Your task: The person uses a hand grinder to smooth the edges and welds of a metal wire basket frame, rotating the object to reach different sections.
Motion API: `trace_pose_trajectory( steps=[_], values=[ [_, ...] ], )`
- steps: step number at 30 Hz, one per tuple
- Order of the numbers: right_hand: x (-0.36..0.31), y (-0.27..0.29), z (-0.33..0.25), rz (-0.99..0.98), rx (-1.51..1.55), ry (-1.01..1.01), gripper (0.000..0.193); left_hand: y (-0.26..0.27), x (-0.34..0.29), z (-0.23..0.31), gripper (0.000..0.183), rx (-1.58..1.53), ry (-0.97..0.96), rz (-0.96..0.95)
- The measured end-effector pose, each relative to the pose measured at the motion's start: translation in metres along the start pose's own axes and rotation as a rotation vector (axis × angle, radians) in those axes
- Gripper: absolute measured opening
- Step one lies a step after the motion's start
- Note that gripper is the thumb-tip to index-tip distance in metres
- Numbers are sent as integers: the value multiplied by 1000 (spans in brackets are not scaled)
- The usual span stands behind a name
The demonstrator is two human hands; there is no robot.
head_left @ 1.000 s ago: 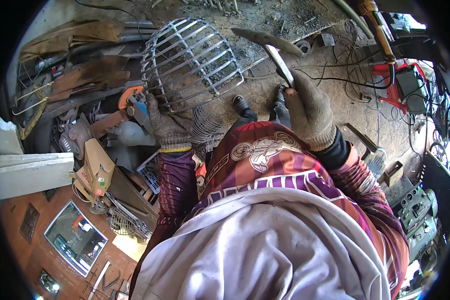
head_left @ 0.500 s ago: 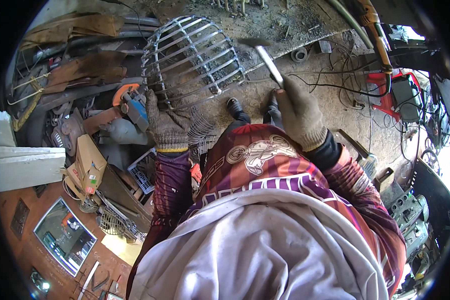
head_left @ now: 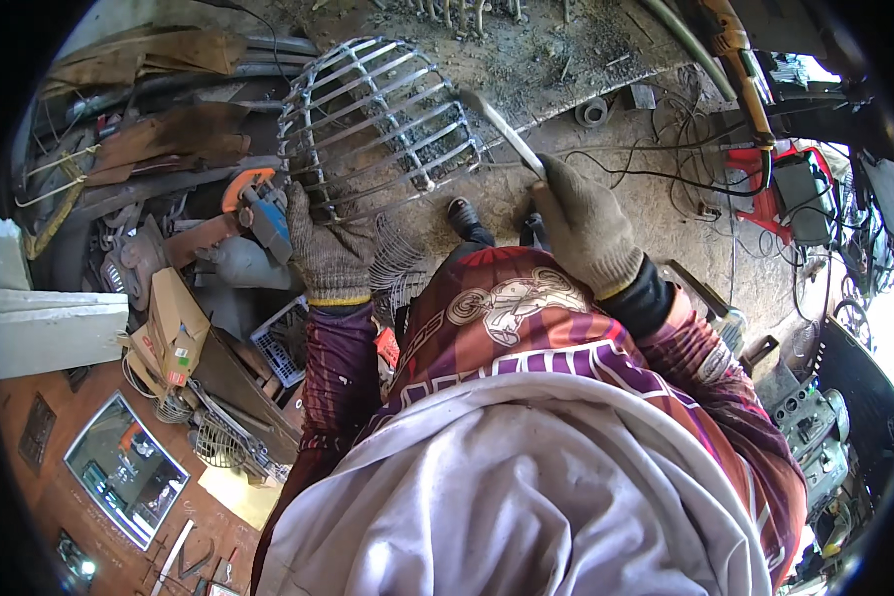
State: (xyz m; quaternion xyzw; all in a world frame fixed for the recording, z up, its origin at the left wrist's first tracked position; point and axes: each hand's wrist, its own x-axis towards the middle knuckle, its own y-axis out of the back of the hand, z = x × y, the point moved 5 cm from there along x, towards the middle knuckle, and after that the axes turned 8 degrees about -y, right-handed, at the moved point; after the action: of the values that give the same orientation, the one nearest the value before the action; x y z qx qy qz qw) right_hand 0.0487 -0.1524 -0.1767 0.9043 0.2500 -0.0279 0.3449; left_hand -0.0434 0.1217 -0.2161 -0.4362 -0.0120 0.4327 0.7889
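The grimy bench (head_left: 586, 60) is stretching behind the cage (head_left: 399, 134), which is showing ahead and left of centre, its near rim being grasped by the left hand (head_left: 333, 248) while the right hand (head_left: 591, 223) is clenching the hammer (head_left: 512, 136), whose head is hovering close to the cage's right side. If a blow is landing off-centre, that one-sided hold could be letting the cage twist. Its long axis seems to be slanting from near left to far right; which end is leading cannot be told.
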Motion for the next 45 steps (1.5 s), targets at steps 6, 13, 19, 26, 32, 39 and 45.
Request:
trace_pose_trajectory(
  steps=[6, 13, 19, 26, 32, 39, 45],
  values=[
    [-10, 13, -10, 58, 166, 26, 32, 13, 4, 2, 27, -26, 84, -117],
    [-7, 18, -9, 68, 181, 4, 31, 22, 10, -2, 35, -194, 205, -399],
    [-1, 7, 6, 35, 103, -32, 31, 8, 2, -4, 26, -35, 90, -66],
    [-17, 22, -3, 36, 206, 49, 29, 14, 8, -2, 29, -45, 142, -157],
    [-14, 10, 8, -68, 99, -99, 27, -3, -1, -5, 27, 7, 120, -30],
    [-20, 17, -3, 32, 228, 4, 24, 7, 5, -1, 26, -27, 115, -80],
    [-28, 13, 2, 46, 241, -87, 26, 7, -8, -7, 31, -70, 139, -124]
  ],
)
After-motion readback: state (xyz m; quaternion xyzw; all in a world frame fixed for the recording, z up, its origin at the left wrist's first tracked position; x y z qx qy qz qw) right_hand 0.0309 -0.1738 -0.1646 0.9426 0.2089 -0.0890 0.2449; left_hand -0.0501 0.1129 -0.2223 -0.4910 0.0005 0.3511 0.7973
